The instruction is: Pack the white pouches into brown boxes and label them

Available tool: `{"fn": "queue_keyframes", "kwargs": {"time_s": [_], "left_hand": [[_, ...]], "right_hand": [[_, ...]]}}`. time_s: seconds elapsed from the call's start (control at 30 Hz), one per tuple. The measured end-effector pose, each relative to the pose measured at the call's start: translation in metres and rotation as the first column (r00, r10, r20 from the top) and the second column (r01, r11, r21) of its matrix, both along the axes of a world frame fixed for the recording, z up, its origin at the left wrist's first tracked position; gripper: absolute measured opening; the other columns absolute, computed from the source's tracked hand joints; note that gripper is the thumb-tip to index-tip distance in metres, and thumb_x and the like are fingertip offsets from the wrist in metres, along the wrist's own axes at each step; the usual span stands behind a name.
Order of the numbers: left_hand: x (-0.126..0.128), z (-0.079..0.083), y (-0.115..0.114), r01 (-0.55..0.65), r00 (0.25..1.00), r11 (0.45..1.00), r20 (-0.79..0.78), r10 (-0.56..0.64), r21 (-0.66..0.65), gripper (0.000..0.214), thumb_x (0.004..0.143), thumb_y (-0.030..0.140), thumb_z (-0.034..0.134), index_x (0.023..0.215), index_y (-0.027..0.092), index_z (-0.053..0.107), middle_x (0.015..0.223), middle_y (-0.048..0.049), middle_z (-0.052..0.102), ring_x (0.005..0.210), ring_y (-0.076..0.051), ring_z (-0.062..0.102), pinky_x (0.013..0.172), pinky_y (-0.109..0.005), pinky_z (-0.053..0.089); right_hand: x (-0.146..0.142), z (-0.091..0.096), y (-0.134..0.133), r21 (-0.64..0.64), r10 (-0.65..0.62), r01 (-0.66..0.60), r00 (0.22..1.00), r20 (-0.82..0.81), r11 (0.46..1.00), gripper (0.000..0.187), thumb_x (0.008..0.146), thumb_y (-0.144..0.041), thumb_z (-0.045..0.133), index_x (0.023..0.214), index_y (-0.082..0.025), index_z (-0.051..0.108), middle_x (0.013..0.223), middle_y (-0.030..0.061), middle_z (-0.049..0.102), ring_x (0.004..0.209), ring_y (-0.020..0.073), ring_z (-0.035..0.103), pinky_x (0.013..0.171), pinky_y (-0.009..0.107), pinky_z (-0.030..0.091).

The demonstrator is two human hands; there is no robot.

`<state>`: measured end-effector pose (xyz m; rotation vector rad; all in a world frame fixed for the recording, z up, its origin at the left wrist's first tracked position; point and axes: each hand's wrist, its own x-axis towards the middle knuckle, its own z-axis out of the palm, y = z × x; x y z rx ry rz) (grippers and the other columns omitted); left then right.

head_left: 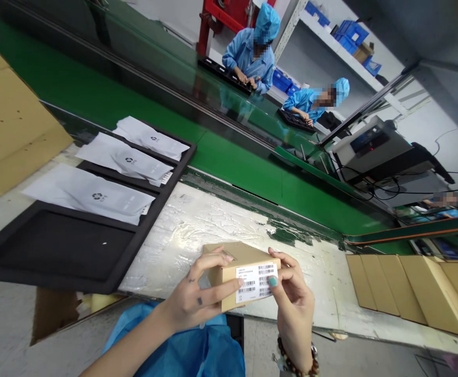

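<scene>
Between my two hands is a small brown cardboard box (248, 252), held above the near edge of the worktable. A white barcode label (248, 289) covers the end facing me. My left hand (195, 288) grips the box's left side, one finger lying across the label's edge. My right hand (293, 293) clasps the right side, its thumb pressed on the label. To the left lies a black foam tray (144, 235) with compartments. White plastic pouches (107, 196) printed with a recycling mark fill three of them; the nearest compartment shows only a tiny white speck.
Several brown cardboard boxes (393, 283) stand in a row at the right. A large cardboard carton (12, 115) rises at the left. Behind the worktable (209, 209) runs a green conveyor belt (244, 170). Two co-workers (248, 57) in blue sit across it, and a grey machine (370, 141) with cables stands right.
</scene>
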<state>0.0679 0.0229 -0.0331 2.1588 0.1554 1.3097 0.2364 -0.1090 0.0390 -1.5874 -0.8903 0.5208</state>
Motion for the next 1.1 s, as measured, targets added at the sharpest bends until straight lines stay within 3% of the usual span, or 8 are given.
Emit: {"fn": "queue_keyframes", "kwargs": {"time_s": [1.1], "left_hand": [[0.0008,0.001,-0.0006,0.025,0.999,1.0,0.033,-0.025,-0.007,0.053,0.073,0.006,0.081,0.121,0.02,0.065,0.126,-0.0115,0.042,0.12,-0.03,0.055,0.108,-0.067,0.044]], "right_hand": [[-0.006,0.0088,0.0019,-0.038,-0.016,0.023,0.984,0.176,0.999,0.012,0.092,-0.023,0.063,0.08,-0.021,0.061,0.129,0.0122,0.055,0.126,0.0343,0.052,0.095,0.051,0.049]]}}
